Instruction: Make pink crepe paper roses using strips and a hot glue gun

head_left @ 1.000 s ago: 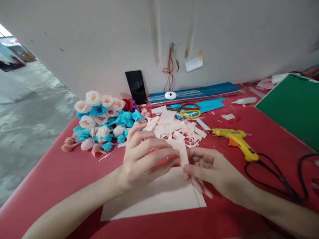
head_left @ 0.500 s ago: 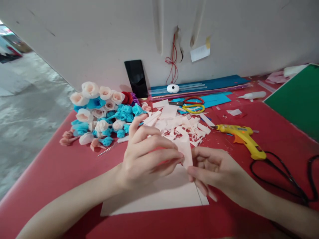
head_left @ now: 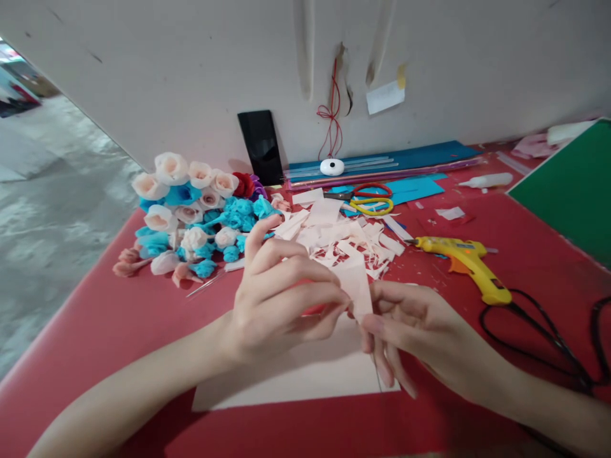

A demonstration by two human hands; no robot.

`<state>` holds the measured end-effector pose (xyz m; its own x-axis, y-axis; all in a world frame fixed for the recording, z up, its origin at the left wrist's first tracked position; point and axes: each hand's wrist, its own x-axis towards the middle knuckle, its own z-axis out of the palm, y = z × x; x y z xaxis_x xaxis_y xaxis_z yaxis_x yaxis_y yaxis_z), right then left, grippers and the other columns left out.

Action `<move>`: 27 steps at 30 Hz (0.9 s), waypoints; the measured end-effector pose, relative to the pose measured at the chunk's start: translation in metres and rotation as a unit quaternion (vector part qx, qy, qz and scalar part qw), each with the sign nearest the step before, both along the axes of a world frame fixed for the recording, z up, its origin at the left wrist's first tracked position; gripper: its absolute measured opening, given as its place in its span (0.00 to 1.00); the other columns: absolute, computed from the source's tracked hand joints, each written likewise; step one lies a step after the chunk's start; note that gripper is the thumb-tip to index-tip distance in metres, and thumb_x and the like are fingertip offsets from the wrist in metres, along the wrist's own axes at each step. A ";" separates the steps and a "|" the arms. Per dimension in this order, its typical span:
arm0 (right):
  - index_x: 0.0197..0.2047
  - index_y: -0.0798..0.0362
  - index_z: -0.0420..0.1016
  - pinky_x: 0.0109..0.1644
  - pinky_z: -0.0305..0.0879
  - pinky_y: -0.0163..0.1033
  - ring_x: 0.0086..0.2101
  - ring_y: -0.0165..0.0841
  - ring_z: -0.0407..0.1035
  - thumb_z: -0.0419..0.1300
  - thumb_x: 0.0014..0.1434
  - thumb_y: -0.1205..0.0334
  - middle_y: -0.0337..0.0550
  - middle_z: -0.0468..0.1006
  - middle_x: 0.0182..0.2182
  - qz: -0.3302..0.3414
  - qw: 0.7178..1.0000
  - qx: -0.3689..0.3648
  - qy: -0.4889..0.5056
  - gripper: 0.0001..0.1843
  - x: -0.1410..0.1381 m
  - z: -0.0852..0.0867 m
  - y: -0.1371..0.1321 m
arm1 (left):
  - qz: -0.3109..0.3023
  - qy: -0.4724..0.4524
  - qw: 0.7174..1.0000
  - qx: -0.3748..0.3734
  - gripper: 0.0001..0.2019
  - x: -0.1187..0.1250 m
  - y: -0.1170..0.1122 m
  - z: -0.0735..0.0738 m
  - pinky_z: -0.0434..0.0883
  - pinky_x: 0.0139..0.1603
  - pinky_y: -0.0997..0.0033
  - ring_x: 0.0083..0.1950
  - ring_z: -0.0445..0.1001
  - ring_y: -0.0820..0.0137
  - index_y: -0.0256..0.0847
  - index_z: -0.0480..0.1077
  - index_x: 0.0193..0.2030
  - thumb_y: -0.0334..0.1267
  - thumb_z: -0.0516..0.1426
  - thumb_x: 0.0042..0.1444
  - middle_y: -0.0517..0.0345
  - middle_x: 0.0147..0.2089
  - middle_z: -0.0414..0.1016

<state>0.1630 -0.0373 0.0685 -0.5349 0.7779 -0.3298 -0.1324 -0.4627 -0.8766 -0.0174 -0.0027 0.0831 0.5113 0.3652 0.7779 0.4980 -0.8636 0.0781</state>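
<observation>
Between my hands is a pale pink piece of crepe paper (head_left: 357,286), held above the table. My left hand (head_left: 286,296) pinches its lower left edge between thumb and fingertips, the other fingers curled and the index raised. Thumb and finger of my right hand (head_left: 415,331) are closed on its lower right corner, with the remaining fingers hanging down. Beneath both hands a pale sheet of paper (head_left: 296,385) lies flat, a dark line near its right edge. Just beyond, pale pink paper scraps (head_left: 334,229) are heaped.
Crepe-paper flowers (head_left: 191,216) in pale pink and blue are piled on the left. Scissors (head_left: 372,202) lie behind the scraps. A yellow glue gun (head_left: 470,264) with a black cord rests on the right, near a green board (head_left: 568,191). A black phone (head_left: 261,146) leans on the wall.
My right hand's lower fingers have shifted slightly downward. Both hands keep their hold on the crepe paper piece, and the view has tilted a little.
</observation>
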 end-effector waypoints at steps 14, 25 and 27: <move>0.26 0.56 0.63 0.13 0.58 0.23 0.13 0.21 0.62 0.57 0.56 0.58 0.35 0.69 0.18 -0.079 0.992 0.089 -0.047 0.12 0.008 -0.008 0.010 | -0.009 -0.043 0.987 -0.155 0.04 -0.003 0.000 -0.007 0.60 0.55 0.51 0.33 0.68 0.71 0.41 0.67 0.28 0.28 0.58 0.48 0.62 0.27 0.71; 0.25 0.56 0.63 0.11 0.57 0.24 0.14 0.22 0.63 0.61 0.51 0.58 0.36 0.69 0.18 -0.142 0.985 0.084 -0.052 0.13 0.008 -0.011 0.022 | -0.019 -0.054 0.973 -0.225 0.07 -0.004 0.006 -0.015 0.57 0.58 0.53 0.35 0.68 0.71 0.41 0.69 0.32 0.26 0.54 0.51 0.60 0.31 0.71; 0.26 0.56 0.63 0.12 0.57 0.25 0.14 0.22 0.63 0.61 0.52 0.59 0.36 0.69 0.18 -0.139 0.985 0.083 -0.053 0.12 0.008 -0.010 0.022 | -0.029 -0.059 0.969 -0.240 0.08 -0.005 0.007 -0.017 0.57 0.58 0.53 0.36 0.68 0.71 0.42 0.69 0.33 0.25 0.53 0.51 0.60 0.31 0.70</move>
<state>0.1714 -0.0149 0.0587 -0.2632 0.9371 -0.2292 -0.1364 -0.2713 -0.9528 -0.0226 0.0045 0.0657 0.4600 0.6722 0.5801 0.4128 -0.7404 0.5305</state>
